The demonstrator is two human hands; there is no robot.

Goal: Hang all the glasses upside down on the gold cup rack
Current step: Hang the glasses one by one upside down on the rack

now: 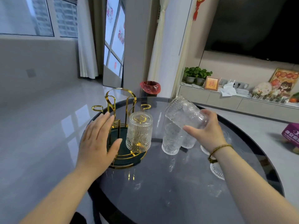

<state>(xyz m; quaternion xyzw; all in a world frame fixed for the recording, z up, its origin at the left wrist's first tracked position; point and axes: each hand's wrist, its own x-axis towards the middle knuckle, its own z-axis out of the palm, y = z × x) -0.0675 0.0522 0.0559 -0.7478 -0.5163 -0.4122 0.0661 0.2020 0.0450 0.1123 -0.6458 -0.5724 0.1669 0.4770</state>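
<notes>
The gold cup rack [120, 101] stands on a dark green round base at the table's left side. One ribbed clear glass [139, 131] hangs upside down on its front peg. My left hand [98, 143] rests flat and open against the rack's left side. My right hand [206, 130] grips a second ribbed glass [184, 111], tilted on its side in the air to the right of the rack. Below it, two more glasses [171, 141] stand on the table. Another glass [217, 170] is partly hidden behind my right wrist.
The round dark glass table [161, 191] drops off to grey floor on the left. A red-lined bin [150, 88] stands behind the table. A low cabinet [226, 97] with plants and frames runs along the right wall. A purple box [291, 135] lies on the floor at right.
</notes>
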